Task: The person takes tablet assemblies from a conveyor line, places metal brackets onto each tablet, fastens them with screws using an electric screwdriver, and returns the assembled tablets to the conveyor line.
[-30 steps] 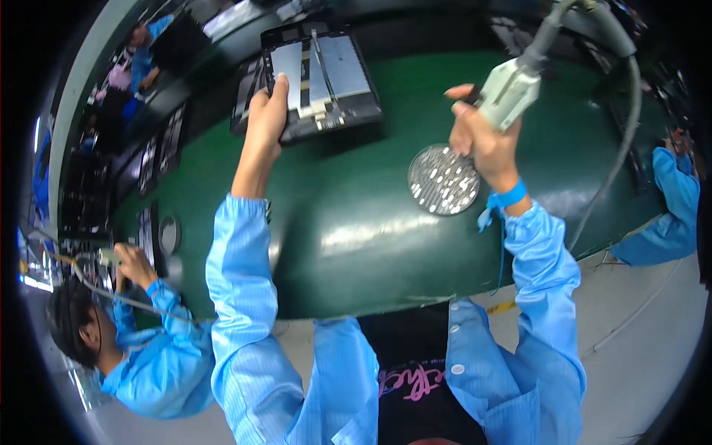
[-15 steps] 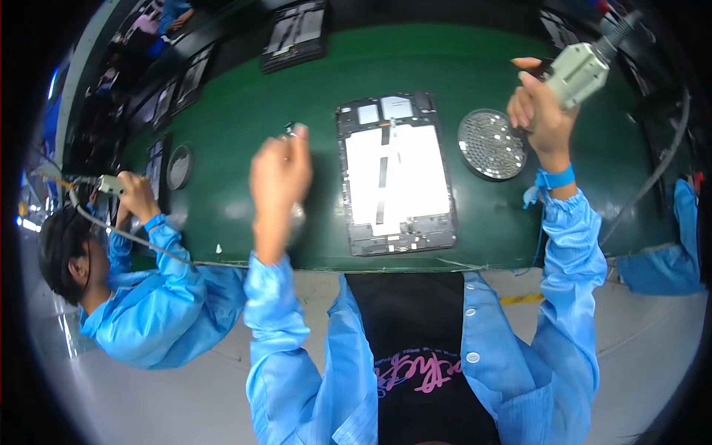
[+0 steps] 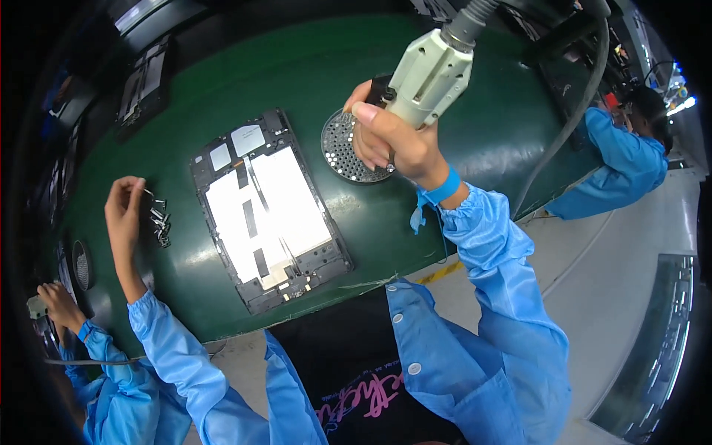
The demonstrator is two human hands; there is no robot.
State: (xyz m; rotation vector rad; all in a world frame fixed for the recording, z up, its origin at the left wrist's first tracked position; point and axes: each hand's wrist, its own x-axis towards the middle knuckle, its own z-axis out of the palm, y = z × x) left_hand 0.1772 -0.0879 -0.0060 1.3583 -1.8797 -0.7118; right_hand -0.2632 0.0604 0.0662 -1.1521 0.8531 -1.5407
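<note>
One dish (image 3: 339, 145) part-hidden — right fingers (image 3: 366, 150) grip a pale tool (image 3: 435, 78) — can't tell if left fingers (image 3: 135, 194) pinch anything.

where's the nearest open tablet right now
In the head view, the tablet lies left of centre on the green table, between the small loose parts and the round tray.

The right hand (image 3: 397, 141) and the pale green tool (image 3: 430, 78) it grips hide part of the round dish (image 3: 341, 152), and the tool's tip is out of sight behind the fingers. The tool's cord fitting (image 3: 465, 26) runs off the upper edge. The left hand (image 3: 124, 211) seems to pinch something, too small to identify; the small parts (image 3: 159, 222) beside it blur together. The lower edge cuts off the left co-worker (image 3: 137, 400).
</note>
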